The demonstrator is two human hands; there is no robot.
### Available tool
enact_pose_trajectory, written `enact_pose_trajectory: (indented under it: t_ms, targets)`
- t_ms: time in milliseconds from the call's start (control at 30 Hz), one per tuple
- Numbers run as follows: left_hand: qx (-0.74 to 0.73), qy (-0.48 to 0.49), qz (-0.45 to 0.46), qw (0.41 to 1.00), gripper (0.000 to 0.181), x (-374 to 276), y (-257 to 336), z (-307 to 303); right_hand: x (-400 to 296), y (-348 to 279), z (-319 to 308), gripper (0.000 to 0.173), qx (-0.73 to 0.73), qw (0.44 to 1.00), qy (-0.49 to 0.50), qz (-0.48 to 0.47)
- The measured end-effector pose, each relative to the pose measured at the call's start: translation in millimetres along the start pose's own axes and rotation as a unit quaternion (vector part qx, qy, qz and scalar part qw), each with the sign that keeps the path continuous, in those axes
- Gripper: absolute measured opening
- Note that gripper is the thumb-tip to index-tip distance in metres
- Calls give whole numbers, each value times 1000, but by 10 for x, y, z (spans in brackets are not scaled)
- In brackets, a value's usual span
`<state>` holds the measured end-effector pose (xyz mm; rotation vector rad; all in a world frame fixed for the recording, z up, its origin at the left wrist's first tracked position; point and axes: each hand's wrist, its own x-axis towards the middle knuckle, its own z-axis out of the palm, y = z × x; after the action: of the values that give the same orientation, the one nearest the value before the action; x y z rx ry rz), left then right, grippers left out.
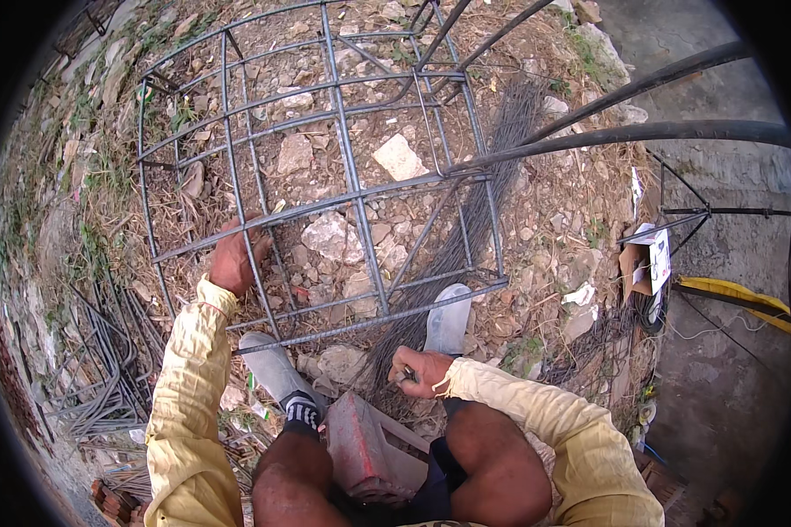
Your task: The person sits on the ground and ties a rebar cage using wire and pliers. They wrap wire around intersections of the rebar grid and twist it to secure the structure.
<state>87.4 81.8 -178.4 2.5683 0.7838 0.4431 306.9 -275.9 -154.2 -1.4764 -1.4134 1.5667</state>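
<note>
A rebar cage (pixel 351 178) of crossing steel bars fills the ground in front of me. My left hand (pixel 236 258) reaches in at its near left part, partly behind the bars. Its fingers are by a lower bar, but whether they grip it is not clear. My right hand (pixel 421 373) is closed around a small dark metal tool (pixel 407 375), mostly hidden in the fist, beside my right shoe (pixel 448 319). Under the cage's right side lies a long bundle of thin tie wire (pixel 451 253), running back from near my right hand.
Between my legs is a worn block-like seat (pixel 369 441). Bent steel rods (pixel 109 369) are heaped at left. Long thick bars (pixel 626 135) stretch out to the right. Stones (pixel 333 236) litter the ground. An open cardboard box (pixel 649 260) lies by the concrete floor (pixel 718 395).
</note>
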Motion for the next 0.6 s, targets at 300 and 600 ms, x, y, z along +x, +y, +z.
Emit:
enact_pose_trajectory:
  t_ms: [300, 600]
  targets:
    - [-85, -73, -80, 991, 20, 230, -444, 371, 536, -2049, -548, 42, 308, 944, -74, 91]
    - [-158, -111, -104, 976, 23, 234, -552, 369, 956, -2017, -416, 51, 430, 776, -140, 439]
